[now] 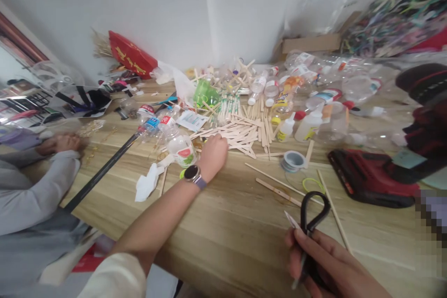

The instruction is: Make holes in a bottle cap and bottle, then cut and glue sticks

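Note:
My left hand point(213, 154), with a watch point(192, 173) on its wrist, reaches to the near edge of a pile of wooden craft sticks point(240, 132). Its fingers are curled down, and what they hold, if anything, is hidden. A clear plastic bottle point(182, 149) with a fruit label stands just left of that hand. Near the front edge, my right hand point(324, 256) grips black-handled scissors point(307, 230); one loop points up and a pointed tip shows beside the thumb. Beyond the scissors lie a notched craft stick point(277, 191) and thin wooden sticks point(335, 209).
A tape roll point(293, 161) and glue bottles point(309, 125) stand beyond my right hand. At right is a red and black power tool point(373, 181). Plastic bottles point(328, 98) crowd the back. On the left are a black strip point(101, 174) and another person's hands point(63, 143).

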### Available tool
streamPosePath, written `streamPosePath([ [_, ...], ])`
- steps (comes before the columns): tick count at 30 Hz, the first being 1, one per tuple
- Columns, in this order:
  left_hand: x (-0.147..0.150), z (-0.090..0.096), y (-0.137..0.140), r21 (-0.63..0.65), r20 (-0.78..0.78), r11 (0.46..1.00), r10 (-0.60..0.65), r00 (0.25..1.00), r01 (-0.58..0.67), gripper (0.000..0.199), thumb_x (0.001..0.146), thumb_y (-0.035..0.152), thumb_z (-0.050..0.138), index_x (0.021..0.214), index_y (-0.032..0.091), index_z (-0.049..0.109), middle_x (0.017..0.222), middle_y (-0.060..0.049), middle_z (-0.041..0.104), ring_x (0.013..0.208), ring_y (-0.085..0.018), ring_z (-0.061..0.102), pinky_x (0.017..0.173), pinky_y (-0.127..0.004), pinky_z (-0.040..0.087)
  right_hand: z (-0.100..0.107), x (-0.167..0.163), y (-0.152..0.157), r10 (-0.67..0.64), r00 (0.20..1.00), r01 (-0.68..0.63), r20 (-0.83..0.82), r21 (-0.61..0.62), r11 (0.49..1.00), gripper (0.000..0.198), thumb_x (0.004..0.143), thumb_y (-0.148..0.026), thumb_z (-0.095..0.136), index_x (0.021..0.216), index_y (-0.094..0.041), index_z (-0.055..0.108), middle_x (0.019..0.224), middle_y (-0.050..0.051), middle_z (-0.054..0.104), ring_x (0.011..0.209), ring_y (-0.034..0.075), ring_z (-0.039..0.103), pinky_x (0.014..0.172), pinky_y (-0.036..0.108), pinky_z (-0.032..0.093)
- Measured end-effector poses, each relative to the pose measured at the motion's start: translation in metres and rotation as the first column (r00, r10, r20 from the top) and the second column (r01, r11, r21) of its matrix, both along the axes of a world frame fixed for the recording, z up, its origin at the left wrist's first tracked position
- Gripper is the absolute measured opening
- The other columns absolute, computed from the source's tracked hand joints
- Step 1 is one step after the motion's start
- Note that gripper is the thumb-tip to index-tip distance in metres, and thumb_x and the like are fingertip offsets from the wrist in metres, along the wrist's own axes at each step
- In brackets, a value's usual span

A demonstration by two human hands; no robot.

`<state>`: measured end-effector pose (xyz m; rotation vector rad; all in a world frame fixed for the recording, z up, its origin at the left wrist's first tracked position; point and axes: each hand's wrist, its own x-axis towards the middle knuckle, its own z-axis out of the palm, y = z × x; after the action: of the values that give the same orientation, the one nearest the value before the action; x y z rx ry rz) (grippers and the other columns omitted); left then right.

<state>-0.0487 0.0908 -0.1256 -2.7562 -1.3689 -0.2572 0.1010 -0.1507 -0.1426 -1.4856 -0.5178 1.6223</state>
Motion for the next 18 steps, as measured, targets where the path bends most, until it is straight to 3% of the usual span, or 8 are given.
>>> streamPosePath([
  [5,0.015,-0.003,0.022,0.007,-0.017,1.000,0.021,1.000,-0.021,0.026,0.093,0.013,0.044,0.091,0.006,0.070,0.099,-0.019,0.067,0.098,-0.026,0.060,0.091,-0.037,0.044,0.003,-0.002,-0.001,-0.015,1.000,0.015,0.006,0.014,1.000,0.051,0.074,-0.067,0.068,0.081,-0.017,0.059,0.064,0.005,0.067,0.040,0.006,0.046,0.041,0.018,0.018],
  [11,0.002,0.018,-0.007,-0.037,0.048,0.999,0.040,0.998,-0.038,0.027,0.096,0.016,0.038,0.103,0.010,0.064,0.095,-0.015,0.069,0.099,-0.026,0.060,0.088,-0.037,0.043,0.006,-0.003,0.001,-0.017,1.000,0.018,-0.022,0.035,0.999,0.051,0.073,-0.065,0.070,0.082,-0.016,0.058,0.063,0.005,0.067,0.040,0.006,0.047,0.040,0.017,0.018],
  [18,-0.013,0.006,-0.015,-0.197,0.108,0.980,0.056,0.993,-0.034,0.027,0.098,0.025,0.040,0.092,0.015,0.064,0.089,-0.009,0.070,0.081,-0.021,0.063,0.072,-0.029,0.041,0.002,-0.004,0.002,0.010,1.000,-0.009,-0.015,0.028,1.000,0.051,0.073,-0.065,0.070,0.082,-0.016,0.057,0.064,0.005,0.067,0.040,0.006,0.047,0.039,0.017,0.019],
])
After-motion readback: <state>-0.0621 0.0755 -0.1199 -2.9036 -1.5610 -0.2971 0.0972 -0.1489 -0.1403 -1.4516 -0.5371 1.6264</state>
